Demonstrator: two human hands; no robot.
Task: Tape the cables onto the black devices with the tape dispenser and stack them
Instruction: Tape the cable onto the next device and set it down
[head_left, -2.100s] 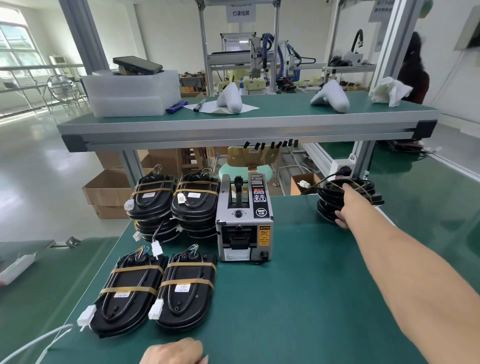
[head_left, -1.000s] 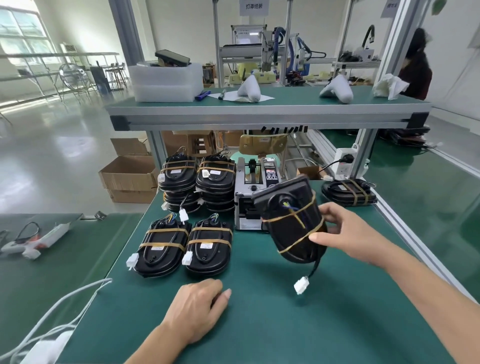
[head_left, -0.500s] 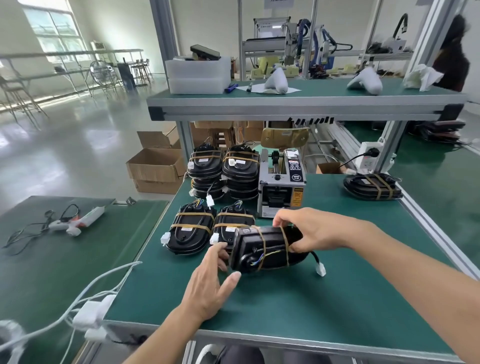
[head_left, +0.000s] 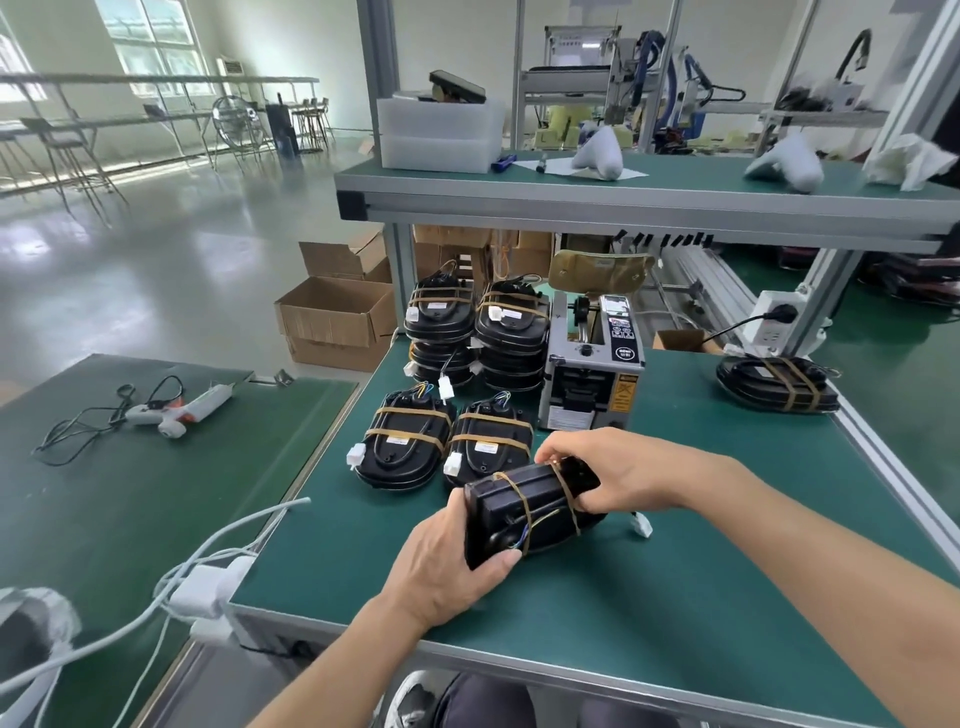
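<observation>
Both hands, left (head_left: 447, 564) and right (head_left: 621, 475), grip a black device (head_left: 524, 506) with fingers curled round its ends, steadying it above the surface (head_left: 675, 597) for taping.

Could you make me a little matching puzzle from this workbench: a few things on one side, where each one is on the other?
Things:
1. tape dispenser
2. glue gun
3. white foam box
4. black device with rubber bands

Places:
A. upper shelf
B. held in both hands
C. side table on the left
D. bench, right of the stacked devices

Pairs: 1-D, 2-C, 3-A, 4-B
</observation>
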